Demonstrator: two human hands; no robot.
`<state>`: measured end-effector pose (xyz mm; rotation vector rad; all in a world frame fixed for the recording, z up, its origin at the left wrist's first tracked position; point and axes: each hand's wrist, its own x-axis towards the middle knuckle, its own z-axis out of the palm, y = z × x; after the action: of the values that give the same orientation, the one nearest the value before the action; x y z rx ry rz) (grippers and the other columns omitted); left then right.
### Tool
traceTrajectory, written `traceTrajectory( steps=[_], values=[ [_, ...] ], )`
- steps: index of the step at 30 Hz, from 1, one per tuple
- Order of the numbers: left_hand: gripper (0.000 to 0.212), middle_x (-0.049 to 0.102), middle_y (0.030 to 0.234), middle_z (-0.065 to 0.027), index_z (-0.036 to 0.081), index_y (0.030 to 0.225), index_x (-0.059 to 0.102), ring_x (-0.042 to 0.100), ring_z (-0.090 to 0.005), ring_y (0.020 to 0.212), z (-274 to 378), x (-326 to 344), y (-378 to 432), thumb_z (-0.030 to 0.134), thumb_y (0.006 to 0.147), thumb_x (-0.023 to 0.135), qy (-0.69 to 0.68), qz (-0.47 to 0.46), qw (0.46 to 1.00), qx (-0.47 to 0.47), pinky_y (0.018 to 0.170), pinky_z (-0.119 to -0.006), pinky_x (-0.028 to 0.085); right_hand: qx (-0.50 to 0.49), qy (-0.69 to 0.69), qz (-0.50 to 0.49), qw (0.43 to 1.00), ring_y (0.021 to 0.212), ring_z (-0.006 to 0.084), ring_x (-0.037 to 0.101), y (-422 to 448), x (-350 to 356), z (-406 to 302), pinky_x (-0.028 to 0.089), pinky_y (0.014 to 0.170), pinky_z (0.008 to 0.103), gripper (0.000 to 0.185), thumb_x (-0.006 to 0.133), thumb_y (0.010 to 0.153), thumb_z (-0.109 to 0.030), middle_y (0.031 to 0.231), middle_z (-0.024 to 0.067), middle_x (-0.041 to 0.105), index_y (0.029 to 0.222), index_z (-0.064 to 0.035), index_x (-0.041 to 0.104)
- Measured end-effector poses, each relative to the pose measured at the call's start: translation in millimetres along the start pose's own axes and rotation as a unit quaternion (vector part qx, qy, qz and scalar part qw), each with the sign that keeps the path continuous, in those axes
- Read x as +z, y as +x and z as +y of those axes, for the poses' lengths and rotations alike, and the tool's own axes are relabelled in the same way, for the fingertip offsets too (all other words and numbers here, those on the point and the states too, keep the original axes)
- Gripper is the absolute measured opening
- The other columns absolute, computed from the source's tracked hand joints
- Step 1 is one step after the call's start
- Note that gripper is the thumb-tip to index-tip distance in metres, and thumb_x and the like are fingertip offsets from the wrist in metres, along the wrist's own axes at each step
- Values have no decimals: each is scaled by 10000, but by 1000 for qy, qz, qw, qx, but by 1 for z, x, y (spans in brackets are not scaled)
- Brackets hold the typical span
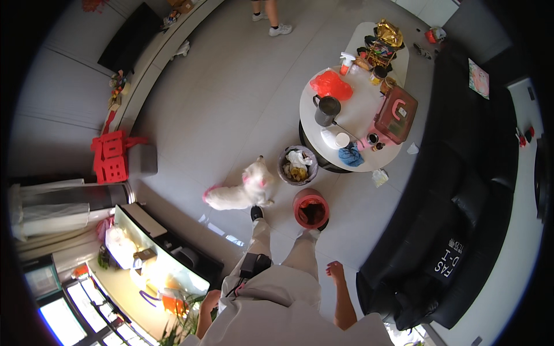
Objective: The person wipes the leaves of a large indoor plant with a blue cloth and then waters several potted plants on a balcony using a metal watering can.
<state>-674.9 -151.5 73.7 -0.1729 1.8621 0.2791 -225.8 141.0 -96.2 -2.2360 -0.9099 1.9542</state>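
My right hand (335, 270) hangs beside my right thigh, its fingers curled in with nothing seen in them. At my left hip is my left hand (210, 300), mostly turned away, so its fingers are hard to make out. A red bin (322, 199) with a red bag inside stands at my right foot. Just beyond it sits a bin with a pale liner (281, 169), holding white paper and yellowish scraps. A white dog (229, 197) with pink ears and tail is by my left shoe (256, 213). A black case (255, 264) hangs at my waist.
An oval white table (312, 110) bears a dark mug (327, 110), red plastic bag (331, 85), spray bottle (346, 63), blue cloth (350, 155) and pink box (396, 114). A black sofa (407, 207) runs along the right. Another person's legs (272, 13) show at the top.
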Motion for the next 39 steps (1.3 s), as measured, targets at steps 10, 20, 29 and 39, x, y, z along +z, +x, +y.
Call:
traceTrajectory(
  steps=[10, 20, 29, 39],
  values=[
    [518, 658, 790, -101, 14, 894, 593, 666, -235, 776, 196, -141, -105, 532, 905, 575, 296, -254, 880, 272, 656, -351, 530, 81, -334, -395, 852, 704, 158, 632, -313, 88, -277, 508, 580, 276, 472, 577, 918, -508, 854, 63, 647, 1065, -62, 523],
    [535, 643, 811, -205, -9, 976, 564, 638, -345, 753, 180, -166, -78, 518, 889, 594, 299, -186, 890, 291, 669, -408, 479, -203, -496, -274, 798, 717, 361, 576, -363, 172, -318, 451, 657, 413, 375, 499, 972, -427, 801, 184, 595, 987, -54, 533],
    [348, 636, 969, -77, 15, 1184, 564, 539, -130, 897, 226, -190, -104, 291, 973, 539, 138, -249, 928, 241, 816, -286, 448, -268, -437, -265, 817, 859, 415, 586, -345, 203, -362, 464, 729, 481, 342, 467, 982, -384, 880, 190, 607, 999, -43, 472],
    [304, 655, 824, -121, 49, 1020, 609, 618, -206, 756, 357, -178, -116, 336, 958, 531, 360, -120, 897, 228, 685, -315, 463, -274, -443, -341, 783, 811, 374, 588, -262, 198, -430, 465, 711, 453, 393, 462, 977, -444, 851, 176, 606, 984, -52, 485]
  ],
)
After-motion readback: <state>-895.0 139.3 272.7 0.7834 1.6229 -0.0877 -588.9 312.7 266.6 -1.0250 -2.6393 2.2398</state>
